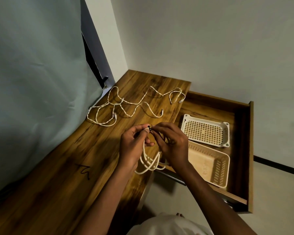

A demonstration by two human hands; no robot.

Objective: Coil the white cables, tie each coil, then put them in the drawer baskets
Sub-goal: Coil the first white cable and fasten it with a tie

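My left hand [131,146] grips the top of a coiled white cable [149,162], whose loops hang below my hands above the tabletop's edge. My right hand [171,141] pinches a thin black tie [149,128] at the top of that coil, right against my left fingertips. Loose white cables [126,103] lie sprawled and tangled on the far part of the wooden table [58,167]. An open drawer [241,150] to the right holds a white mesh basket [205,131] and a beige mesh basket [209,165] nearer me.
A pale cloth [32,82] hangs along the table's left side. A bent black wire tie [84,171] lies on the table near me. White walls close the corner behind. The drawer's front panel [250,158] juts out at right.
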